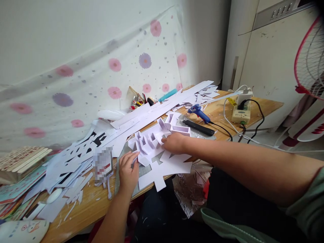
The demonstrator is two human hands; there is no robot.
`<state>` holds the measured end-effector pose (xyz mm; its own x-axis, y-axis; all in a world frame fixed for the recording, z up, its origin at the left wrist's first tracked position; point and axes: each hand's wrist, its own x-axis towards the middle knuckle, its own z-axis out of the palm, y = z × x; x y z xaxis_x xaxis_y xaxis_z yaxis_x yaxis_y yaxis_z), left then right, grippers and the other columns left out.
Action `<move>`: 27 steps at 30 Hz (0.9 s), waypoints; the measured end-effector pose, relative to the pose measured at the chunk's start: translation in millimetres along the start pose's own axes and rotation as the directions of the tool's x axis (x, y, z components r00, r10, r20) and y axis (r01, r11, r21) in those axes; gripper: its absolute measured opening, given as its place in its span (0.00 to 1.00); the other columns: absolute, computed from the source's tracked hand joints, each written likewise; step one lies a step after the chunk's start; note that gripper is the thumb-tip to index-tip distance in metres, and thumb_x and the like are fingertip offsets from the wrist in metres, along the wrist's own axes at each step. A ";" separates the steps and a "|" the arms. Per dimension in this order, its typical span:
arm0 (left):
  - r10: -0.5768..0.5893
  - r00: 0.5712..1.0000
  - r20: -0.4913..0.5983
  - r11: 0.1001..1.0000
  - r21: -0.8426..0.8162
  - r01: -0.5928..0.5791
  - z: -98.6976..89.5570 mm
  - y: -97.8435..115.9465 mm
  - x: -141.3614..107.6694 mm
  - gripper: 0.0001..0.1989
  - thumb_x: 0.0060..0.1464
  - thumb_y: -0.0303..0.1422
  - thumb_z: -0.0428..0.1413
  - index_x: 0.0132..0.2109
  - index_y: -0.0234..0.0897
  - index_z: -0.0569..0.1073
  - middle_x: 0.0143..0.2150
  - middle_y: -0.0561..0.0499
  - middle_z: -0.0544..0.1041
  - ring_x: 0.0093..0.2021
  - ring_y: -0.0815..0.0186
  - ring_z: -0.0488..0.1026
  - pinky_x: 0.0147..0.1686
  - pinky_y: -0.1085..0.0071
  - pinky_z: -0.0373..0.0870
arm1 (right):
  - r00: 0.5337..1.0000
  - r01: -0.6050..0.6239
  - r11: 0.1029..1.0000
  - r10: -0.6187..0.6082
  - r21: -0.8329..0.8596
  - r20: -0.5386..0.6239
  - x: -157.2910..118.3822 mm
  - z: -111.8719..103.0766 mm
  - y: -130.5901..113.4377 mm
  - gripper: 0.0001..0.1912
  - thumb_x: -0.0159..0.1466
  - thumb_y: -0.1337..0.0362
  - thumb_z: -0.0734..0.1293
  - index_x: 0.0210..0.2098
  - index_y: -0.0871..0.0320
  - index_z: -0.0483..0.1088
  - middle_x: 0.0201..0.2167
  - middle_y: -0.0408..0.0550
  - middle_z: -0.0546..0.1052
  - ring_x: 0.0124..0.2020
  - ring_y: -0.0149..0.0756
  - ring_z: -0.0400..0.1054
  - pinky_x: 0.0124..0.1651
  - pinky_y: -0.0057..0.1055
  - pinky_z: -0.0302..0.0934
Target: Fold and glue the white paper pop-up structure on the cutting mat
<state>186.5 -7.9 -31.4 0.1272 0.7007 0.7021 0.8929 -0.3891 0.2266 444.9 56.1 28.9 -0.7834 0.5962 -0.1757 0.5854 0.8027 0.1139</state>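
Observation:
A white card model [152, 143] with several small upright folds and open box shapes lies on a grey cutting mat [144, 170]. My left hand [128, 168] is at its left edge, thumb and fingers bent around a white flap there. Reaching in from the right, my right hand [174, 143] has its fingers curled down at the middle of the model, against a small upright part; its fingertips are partly hidden. Towards me, a flat cut-out card sheet [174, 166] with tabs overhangs the table's front edge.
A blue glue gun [198, 113] and a black cutter [198, 127] lie beyond my right hand. Card scraps [73, 162] and long strips [162, 109] cover the left and back. A power strip [241, 113] with trailing cables sits right, near a pink fan [310, 60].

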 end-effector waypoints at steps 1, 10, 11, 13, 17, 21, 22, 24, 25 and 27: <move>-0.003 1.000 0.000 1.000 0.000 0.003 0.1 -0.2 -0.4 0.13 0.59 0.32 0.50 0.45 0.42 0.79 0.42 0.47 0.80 0.52 0.54 0.72 0.54 0.55 0.66 | 1.000 0.002 1.000 -0.002 -0.003 0.002 -0.5 0.7 1.5 0.16 0.66 0.72 0.60 0.50 0.60 0.73 0.49 0.59 0.74 0.43 0.45 0.74 0.38 0.36 0.68; 0.020 1.000 -0.022 1.000 -0.004 -0.021 0.9 -1.6 -1.8 0.14 0.59 0.30 0.51 0.46 0.41 0.79 0.43 0.47 0.80 0.52 0.55 0.72 0.54 0.57 0.68 | 0.999 0.048 0.999 -0.048 -0.025 -0.022 -6.9 15.2 8.9 0.24 0.68 0.69 0.58 0.61 0.46 0.65 0.53 0.58 0.70 0.48 0.52 0.71 0.38 0.40 0.66; 0.027 0.999 -0.028 1.000 -0.003 -0.027 1.4 -1.8 -1.8 0.14 0.59 0.30 0.51 0.46 0.40 0.79 0.43 0.47 0.80 0.52 0.55 0.72 0.54 0.57 0.68 | 0.999 0.041 0.999 -0.042 -0.022 -0.025 -5.7 16.2 7.9 0.24 0.69 0.69 0.57 0.62 0.45 0.64 0.53 0.58 0.69 0.49 0.53 0.70 0.38 0.40 0.66; 0.038 0.998 -0.040 0.999 0.001 -0.038 2.2 -2.1 -1.6 0.13 0.59 0.30 0.51 0.45 0.39 0.80 0.42 0.46 0.80 0.51 0.55 0.72 0.53 0.57 0.68 | 0.999 0.020 1.000 -0.020 -0.012 -0.031 -2.5 17.1 5.4 0.25 0.69 0.69 0.57 0.63 0.44 0.63 0.54 0.58 0.69 0.50 0.53 0.70 0.39 0.41 0.66; 0.061 0.997 -0.051 0.998 0.005 -0.061 2.0 -2.2 -0.9 0.13 0.60 0.31 0.51 0.45 0.39 0.80 0.42 0.46 0.80 0.50 0.55 0.72 0.52 0.56 0.69 | 1.000 -0.017 1.000 0.018 0.018 -0.023 2.4 14.8 2.4 0.24 0.69 0.69 0.58 0.63 0.47 0.63 0.54 0.59 0.69 0.49 0.53 0.71 0.41 0.43 0.67; 0.079 0.996 -0.047 0.997 0.008 -0.079 0.3 -2.3 -0.4 0.13 0.60 0.31 0.52 0.46 0.40 0.79 0.42 0.47 0.80 0.50 0.55 0.73 0.52 0.56 0.69 | 1.000 -0.017 0.999 0.017 0.044 0.006 1.3 9.1 2.7 0.22 0.68 0.69 0.60 0.60 0.49 0.67 0.54 0.59 0.70 0.46 0.51 0.73 0.39 0.41 0.68; 0.081 0.996 -0.047 0.997 0.008 -0.081 0.2 -2.4 -0.5 0.12 0.60 0.31 0.52 0.46 0.40 0.79 0.42 0.47 0.80 0.50 0.55 0.73 0.52 0.56 0.69 | 1.000 -0.017 0.999 0.016 0.048 0.010 0.9 7.9 2.6 0.22 0.67 0.69 0.60 0.59 0.50 0.67 0.54 0.59 0.70 0.46 0.50 0.73 0.39 0.41 0.68; 0.082 0.996 -0.047 0.997 0.006 -0.082 0.4 -2.6 -0.9 0.12 0.60 0.31 0.52 0.46 0.40 0.79 0.42 0.47 0.80 0.50 0.55 0.73 0.52 0.56 0.69 | 1.000 -0.017 0.999 0.016 0.051 0.014 1.0 6.7 2.1 0.22 0.67 0.70 0.60 0.59 0.52 0.67 0.54 0.59 0.70 0.46 0.50 0.73 0.40 0.40 0.68; 0.082 0.996 -0.048 0.997 0.005 -0.082 0.6 -2.8 -1.2 0.12 0.60 0.31 0.52 0.46 0.40 0.79 0.42 0.47 0.80 0.50 0.55 0.73 0.52 0.57 0.69 | 1.000 -0.015 0.999 0.015 0.052 0.014 1.5 6.7 1.9 0.22 0.67 0.70 0.60 0.60 0.53 0.67 0.53 0.59 0.70 0.47 0.51 0.73 0.40 0.40 0.68; 0.083 0.995 -0.045 0.997 0.003 -0.083 1.1 -3.2 -1.8 0.12 0.60 0.30 0.52 0.47 0.40 0.79 0.42 0.47 0.80 0.51 0.56 0.72 0.52 0.57 0.69 | 1.000 -0.013 0.999 0.012 0.053 0.012 3.1 7.8 1.6 0.22 0.67 0.70 0.60 0.59 0.55 0.67 0.53 0.59 0.71 0.46 0.51 0.73 0.40 0.41 0.68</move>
<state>183.8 -7.3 -34.1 0.1815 0.6379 0.7484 0.8806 -0.4441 0.1650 445.0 59.1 21.0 -0.7736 0.6058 -0.1862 0.6056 0.7932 0.0646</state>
